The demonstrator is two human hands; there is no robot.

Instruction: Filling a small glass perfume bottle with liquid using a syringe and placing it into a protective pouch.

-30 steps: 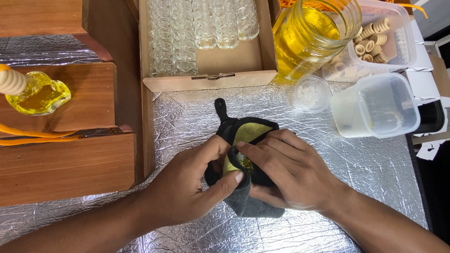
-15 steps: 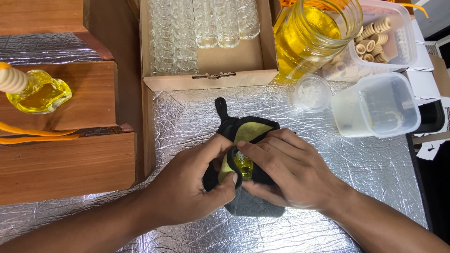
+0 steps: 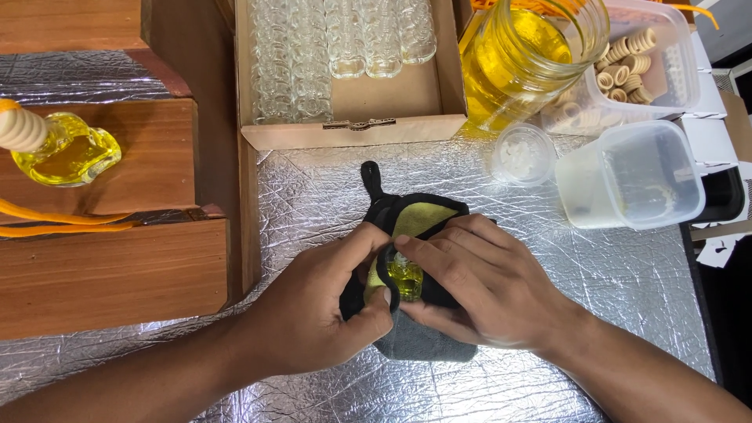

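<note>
A dark grey cloth with a yellow inner face (image 3: 415, 215) lies on the silver foil surface (image 3: 611, 282). Wrapped in its folds is a small glass bottle of yellow liquid (image 3: 404, 276), only partly showing. My left hand (image 3: 313, 313) grips the cloth and bottle from the left, thumb over the top. From the right, my right hand (image 3: 489, 286) presses the cloth around the bottle with its fingertips on the glass.
A cardboard box of several empty small glass bottles (image 3: 345, 47) sits at the back. A big jar of yellow liquid (image 3: 525, 55), a tub of wooden caps (image 3: 634, 55), a small round cup (image 3: 523, 153) and a lidded plastic tub (image 3: 634, 174) stand right. A filled capped bottle (image 3: 66, 149) rests on wooden blocks left.
Both hands have shifted slightly on the cloth; the small yellow bottle now shows more between the fingers as the cloth is worked around it.
</note>
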